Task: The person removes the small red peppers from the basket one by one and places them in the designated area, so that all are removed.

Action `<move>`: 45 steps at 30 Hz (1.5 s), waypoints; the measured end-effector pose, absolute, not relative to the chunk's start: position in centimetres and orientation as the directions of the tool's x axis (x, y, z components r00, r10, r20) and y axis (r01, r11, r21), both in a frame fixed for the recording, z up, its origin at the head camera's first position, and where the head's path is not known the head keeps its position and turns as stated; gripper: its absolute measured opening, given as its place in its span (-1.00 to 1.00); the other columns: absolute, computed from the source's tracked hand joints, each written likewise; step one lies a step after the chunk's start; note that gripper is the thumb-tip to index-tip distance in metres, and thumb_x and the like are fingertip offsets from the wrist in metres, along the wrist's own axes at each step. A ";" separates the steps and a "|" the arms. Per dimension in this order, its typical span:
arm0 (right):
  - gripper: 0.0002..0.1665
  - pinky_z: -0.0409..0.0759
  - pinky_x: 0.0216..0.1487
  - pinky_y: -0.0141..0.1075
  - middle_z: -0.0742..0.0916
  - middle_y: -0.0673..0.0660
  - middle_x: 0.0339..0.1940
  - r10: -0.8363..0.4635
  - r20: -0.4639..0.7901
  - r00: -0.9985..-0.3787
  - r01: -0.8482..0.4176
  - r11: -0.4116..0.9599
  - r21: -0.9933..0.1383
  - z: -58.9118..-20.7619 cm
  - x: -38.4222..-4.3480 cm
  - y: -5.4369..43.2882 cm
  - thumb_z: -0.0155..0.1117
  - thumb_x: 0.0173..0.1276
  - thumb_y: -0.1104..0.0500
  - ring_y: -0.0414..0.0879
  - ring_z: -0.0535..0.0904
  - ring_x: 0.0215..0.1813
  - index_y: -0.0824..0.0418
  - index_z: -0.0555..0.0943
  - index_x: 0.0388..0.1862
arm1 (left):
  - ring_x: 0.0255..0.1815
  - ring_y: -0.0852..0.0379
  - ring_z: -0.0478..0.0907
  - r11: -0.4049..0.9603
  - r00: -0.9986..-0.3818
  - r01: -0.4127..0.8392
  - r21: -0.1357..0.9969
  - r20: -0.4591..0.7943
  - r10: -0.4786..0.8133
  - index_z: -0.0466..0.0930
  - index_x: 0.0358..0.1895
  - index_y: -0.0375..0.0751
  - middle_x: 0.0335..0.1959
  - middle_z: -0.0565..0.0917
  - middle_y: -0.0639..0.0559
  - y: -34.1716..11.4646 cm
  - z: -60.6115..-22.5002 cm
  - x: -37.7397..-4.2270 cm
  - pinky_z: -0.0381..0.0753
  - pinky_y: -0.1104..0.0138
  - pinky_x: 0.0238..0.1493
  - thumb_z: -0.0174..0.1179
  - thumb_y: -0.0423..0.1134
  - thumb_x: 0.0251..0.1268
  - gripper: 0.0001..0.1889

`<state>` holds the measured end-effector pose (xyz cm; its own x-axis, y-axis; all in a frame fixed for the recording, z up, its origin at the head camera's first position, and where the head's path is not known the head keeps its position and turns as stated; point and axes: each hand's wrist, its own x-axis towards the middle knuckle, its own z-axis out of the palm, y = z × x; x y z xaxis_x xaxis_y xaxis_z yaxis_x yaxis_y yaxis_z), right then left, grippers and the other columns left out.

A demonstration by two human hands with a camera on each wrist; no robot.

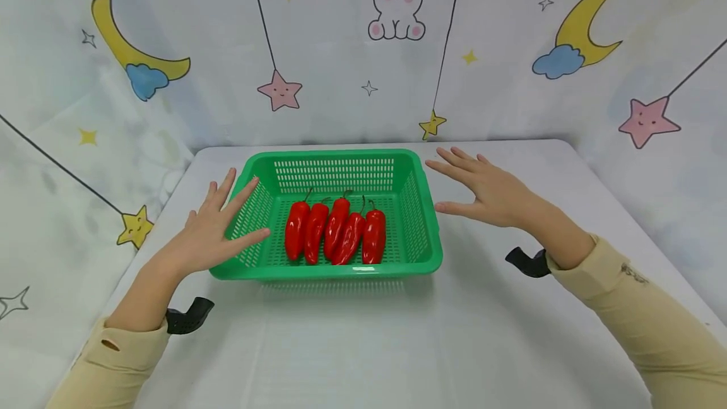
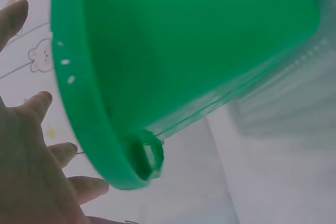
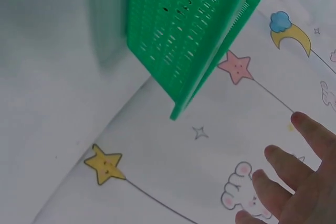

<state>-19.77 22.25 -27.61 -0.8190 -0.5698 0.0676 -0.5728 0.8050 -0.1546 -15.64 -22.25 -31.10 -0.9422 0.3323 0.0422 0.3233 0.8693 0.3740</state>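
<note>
A green plastic basket (image 1: 341, 269) with slotted walls stands on the white table, and several red peppers (image 1: 315, 232) with dark stems lie side by side inside it. My left hand (image 1: 207, 232) is spread at the basket's left end, its thumb and forefinger overlapping the rim in the head view. In the left wrist view the fingers (image 2: 65, 153) stand apart beside the green rim. My right hand (image 1: 488, 188) hovers off the basket's right end, fingers spread and pointing toward it. Nothing is held in either hand. The right wrist view shows the fingers (image 3: 291, 166) apart from the basket wall (image 3: 178, 35).
A pale cloth backdrop (image 1: 341, 49) printed with moons, stars and a rabbit rises behind the table (image 1: 352, 352). Black wrist mounts (image 1: 190, 315) show at both cuffs. The sleeves (image 1: 642, 314) are beige.
</note>
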 end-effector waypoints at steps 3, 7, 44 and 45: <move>-0.09 -0.14 0.32 0.09 0.08 0.09 0.47 -0.578 0.076 -0.813 -0.582 0.800 -0.147 -27.4 -19.9 21.8 0.09 0.22 -0.31 0.05 -0.13 0.45 -0.08 0.03 0.46 | 0.37 -0.34 -0.44 0.868 -0.945 0.313 0.386 0.033 0.327 -0.31 0.46 0.21 0.45 -0.46 0.03 -22.5 -31.5 -15.7 -0.19 -0.47 -0.06 0.05 0.20 0.19 -0.11; -0.08 -0.12 0.31 0.10 0.08 0.09 0.47 -0.587 0.078 -0.806 -0.592 0.794 -0.140 -27.0 -20.0 21.2 0.09 0.21 -0.32 0.04 -0.13 0.45 -0.07 0.03 0.47 | 0.37 -0.34 -0.47 0.862 -0.949 0.292 0.414 0.016 0.314 -0.34 0.45 0.23 0.44 -0.48 0.04 -23.0 -32.1 -15.8 -0.22 -0.47 -0.07 0.04 0.20 0.20 -0.12; -0.12 -0.09 0.34 0.02 0.14 0.01 0.45 -0.646 0.047 -0.762 -0.645 0.749 -0.151 -25.4 -21.5 15.0 -0.03 0.22 -0.39 0.01 -0.08 0.45 -0.07 0.10 0.45 | 0.40 -0.22 -0.26 0.621 -0.930 0.252 0.742 0.010 0.366 -0.43 0.45 0.07 0.46 -0.28 -0.09 -25.4 -35.7 -17.8 -0.04 -0.31 0.11 0.05 -0.06 0.33 -0.14; -0.12 -0.08 0.34 0.01 0.14 0.01 0.45 -0.647 0.047 -0.761 -0.646 0.747 -0.157 -25.4 -21.6 14.8 -0.04 0.22 -0.39 0.01 -0.08 0.45 -0.07 0.10 0.45 | 0.40 -0.21 -0.26 0.616 -0.931 0.249 0.747 0.009 0.365 -0.44 0.45 0.08 0.46 -0.29 -0.08 -25.4 -35.9 -17.8 -0.04 -0.31 0.11 0.05 -0.06 0.33 -0.13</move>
<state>-21.57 14.80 -25.43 -0.7608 -0.6473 0.0467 -0.6456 0.7474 -0.1566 -17.82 -25.45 -35.88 -0.9309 0.3651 0.0092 0.2491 0.6165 0.7469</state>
